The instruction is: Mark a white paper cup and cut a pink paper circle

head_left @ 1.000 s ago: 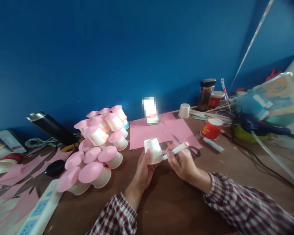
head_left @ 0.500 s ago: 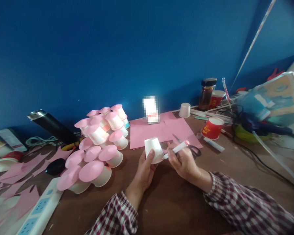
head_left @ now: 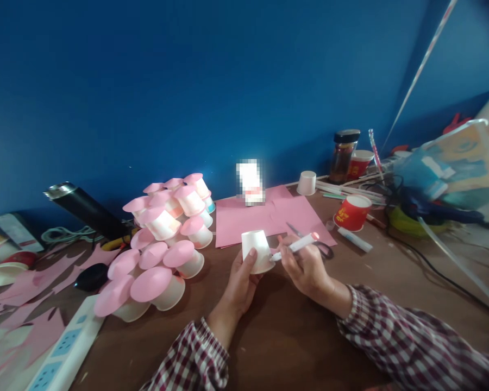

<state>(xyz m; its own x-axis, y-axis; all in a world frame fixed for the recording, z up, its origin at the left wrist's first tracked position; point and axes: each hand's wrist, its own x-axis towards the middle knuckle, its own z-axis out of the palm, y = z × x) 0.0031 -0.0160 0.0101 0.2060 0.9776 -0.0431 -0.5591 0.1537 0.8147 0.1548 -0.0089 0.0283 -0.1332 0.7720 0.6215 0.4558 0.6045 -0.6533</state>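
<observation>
A white paper cup (head_left: 257, 247), base up and slightly tilted, is gripped in my left hand (head_left: 244, 274), thumb on its side. My right hand (head_left: 308, 269) is closed around a white marker (head_left: 296, 246) with a pinkish-orange end. The marker's tip is at the cup's lower right rim; whether ink is on the cup there I cannot tell. Behind my right hand lie scissors (head_left: 325, 250), partly covered by it, and sheets of pink paper (head_left: 248, 220). To the left stand several upturned cups with pink paper cone tops (head_left: 152, 284).
A power strip (head_left: 67, 345), pink paper scraps (head_left: 49, 274) and a black flask (head_left: 92, 209) are on the left. On the right are a red paper cup (head_left: 352, 213), a white marker cap-like tube (head_left: 355, 239), a jar (head_left: 343, 157), cables and a plastic bag (head_left: 464, 157).
Hardly anything differs. The cup in my left hand has shifted very slightly right, and the marker in my right hand has moved a touch with it.
</observation>
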